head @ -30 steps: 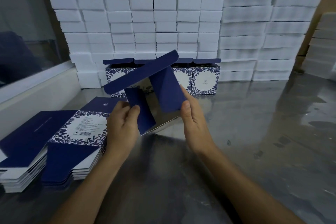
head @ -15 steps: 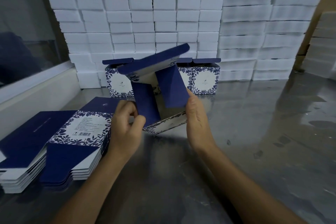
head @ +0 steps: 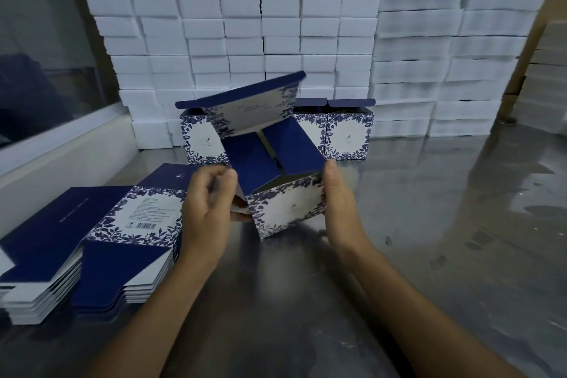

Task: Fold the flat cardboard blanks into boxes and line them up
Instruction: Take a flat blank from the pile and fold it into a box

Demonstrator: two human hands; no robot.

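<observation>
A half-formed blue and white floral box (head: 287, 210) is held tilted above the metal table, its blue flaps standing open and its long lid flap raised toward the back. My left hand (head: 208, 212) grips its left side, fingers curled round the edge. My right hand (head: 340, 209) holds the right side, thumb up along the corner. A stack of flat blanks (head: 101, 236) lies at the left. Folded boxes (head: 349, 135) stand in a row behind the held one.
Walls of white foam blocks (head: 276, 31) rise at the back and right. A white ledge under a glass pane (head: 61, 144) runs along the left. The steel tabletop (head: 429, 224) is shiny and stretches right and toward me.
The held blank has turned and squared up into a box shape: its white floral front now faces me and the lid flap swung up. Both hands shifted lower on its sides.
</observation>
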